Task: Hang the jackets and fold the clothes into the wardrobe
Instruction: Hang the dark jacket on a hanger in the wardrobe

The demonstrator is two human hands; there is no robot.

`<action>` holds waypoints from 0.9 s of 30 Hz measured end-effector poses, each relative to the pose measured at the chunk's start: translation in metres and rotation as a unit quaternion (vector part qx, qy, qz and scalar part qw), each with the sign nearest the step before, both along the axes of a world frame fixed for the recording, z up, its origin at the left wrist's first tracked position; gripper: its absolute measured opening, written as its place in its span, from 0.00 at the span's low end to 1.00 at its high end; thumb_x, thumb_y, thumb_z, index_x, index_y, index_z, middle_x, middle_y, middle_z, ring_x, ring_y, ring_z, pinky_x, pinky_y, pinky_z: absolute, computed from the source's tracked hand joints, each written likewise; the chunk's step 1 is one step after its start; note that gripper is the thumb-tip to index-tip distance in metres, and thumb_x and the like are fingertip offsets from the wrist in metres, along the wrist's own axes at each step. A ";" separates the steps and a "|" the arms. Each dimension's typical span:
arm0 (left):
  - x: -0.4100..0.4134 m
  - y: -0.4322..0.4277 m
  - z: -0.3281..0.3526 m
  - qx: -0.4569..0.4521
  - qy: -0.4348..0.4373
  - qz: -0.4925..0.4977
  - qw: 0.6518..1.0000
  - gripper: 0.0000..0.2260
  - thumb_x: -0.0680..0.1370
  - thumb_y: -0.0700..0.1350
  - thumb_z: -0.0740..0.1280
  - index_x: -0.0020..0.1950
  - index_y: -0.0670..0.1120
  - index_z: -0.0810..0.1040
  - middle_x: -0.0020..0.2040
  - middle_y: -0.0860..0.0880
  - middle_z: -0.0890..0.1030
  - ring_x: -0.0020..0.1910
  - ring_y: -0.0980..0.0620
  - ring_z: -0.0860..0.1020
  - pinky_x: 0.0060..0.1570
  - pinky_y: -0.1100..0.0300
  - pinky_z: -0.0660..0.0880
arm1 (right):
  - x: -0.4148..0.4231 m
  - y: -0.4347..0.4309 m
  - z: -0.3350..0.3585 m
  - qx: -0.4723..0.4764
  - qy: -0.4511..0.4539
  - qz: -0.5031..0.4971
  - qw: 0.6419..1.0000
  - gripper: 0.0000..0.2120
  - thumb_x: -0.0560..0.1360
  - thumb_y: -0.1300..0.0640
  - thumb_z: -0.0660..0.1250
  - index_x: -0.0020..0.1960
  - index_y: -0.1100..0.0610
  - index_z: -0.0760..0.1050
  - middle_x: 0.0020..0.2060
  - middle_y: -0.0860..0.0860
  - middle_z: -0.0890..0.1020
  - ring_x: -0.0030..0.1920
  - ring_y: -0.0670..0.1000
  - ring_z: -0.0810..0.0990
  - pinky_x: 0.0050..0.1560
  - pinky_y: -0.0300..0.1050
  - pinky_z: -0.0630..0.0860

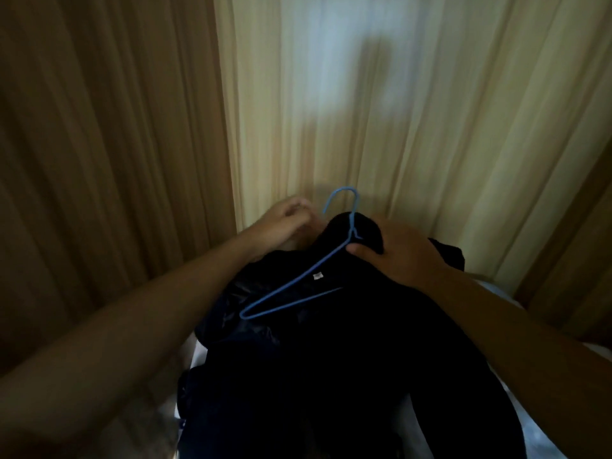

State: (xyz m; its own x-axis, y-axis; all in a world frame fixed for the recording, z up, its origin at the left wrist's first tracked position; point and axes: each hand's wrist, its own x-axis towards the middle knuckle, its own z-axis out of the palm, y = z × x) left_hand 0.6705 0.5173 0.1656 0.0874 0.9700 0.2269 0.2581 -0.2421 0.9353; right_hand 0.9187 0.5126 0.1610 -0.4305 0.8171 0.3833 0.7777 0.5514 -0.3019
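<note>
A dark jacket [347, 359] lies spread on a pale surface in front of me, collar pointing away. A blue wire hanger [291, 286] rests on it, with the hook sticking up past the collar and one arm inside the jacket. My right hand [397, 256] grips the collar and the hanger's neck, thumb on the fabric. My left hand [284, 220] is just left of the collar with its fingers curled; the frame is blurred there, and whether it holds cloth cannot be made out.
Curtains hang close behind the jacket: a brown one [109, 160] at the left and a cream one [397, 111] in the middle and right. A white surface [543, 435] shows under the jacket at the lower right.
</note>
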 end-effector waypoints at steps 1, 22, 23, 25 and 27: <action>-0.023 0.011 -0.013 0.001 0.069 0.044 0.997 0.05 0.82 0.42 0.65 0.58 0.46 0.76 0.48 0.50 0.82 0.48 0.51 0.81 0.49 0.60 0.74 | 0.003 0.001 -0.002 -0.007 -0.011 -0.022 1.000 0.36 0.73 0.23 0.55 0.68 0.47 0.72 0.58 0.49 0.82 0.58 0.54 0.81 0.57 0.53 0.77; 0.006 -0.023 0.047 0.017 0.094 0.016 0.995 0.06 0.80 0.44 0.66 0.54 0.46 0.81 0.45 0.45 0.84 0.44 0.46 0.83 0.39 0.61 0.76 | -0.020 0.002 0.053 0.109 0.036 -0.232 0.966 0.32 0.78 0.28 0.55 0.56 0.55 0.77 0.43 0.59 0.83 0.46 0.62 0.82 0.41 0.51 0.76; 0.010 -0.027 0.048 0.109 0.194 0.043 0.974 0.07 0.79 0.48 0.67 0.53 0.47 0.81 0.46 0.46 0.81 0.49 0.46 0.80 0.43 0.60 0.72 | -0.023 -0.002 0.063 0.116 0.057 -0.220 0.967 0.30 0.78 0.28 0.56 0.54 0.55 0.77 0.43 0.58 0.83 0.46 0.62 0.82 0.41 0.50 0.75; 0.002 -0.028 0.049 0.259 0.387 0.122 0.877 0.16 0.76 0.62 0.64 0.54 0.52 0.79 0.54 0.47 0.72 0.59 0.46 0.71 0.54 0.57 0.66 | -0.022 -0.006 0.082 0.119 0.091 -0.200 0.968 0.27 0.77 0.29 0.58 0.50 0.52 0.75 0.43 0.55 0.83 0.47 0.61 0.82 0.41 0.50 0.75; -0.008 -0.031 0.059 0.263 0.453 0.113 0.844 0.26 0.74 0.72 0.55 0.61 0.56 0.72 0.65 0.46 0.66 0.69 0.47 0.63 0.69 0.47 0.61 | -0.015 -0.010 0.101 0.117 0.124 -0.183 0.968 0.23 0.77 0.29 0.60 0.46 0.49 0.73 0.43 0.53 0.84 0.47 0.60 0.82 0.41 0.50 0.75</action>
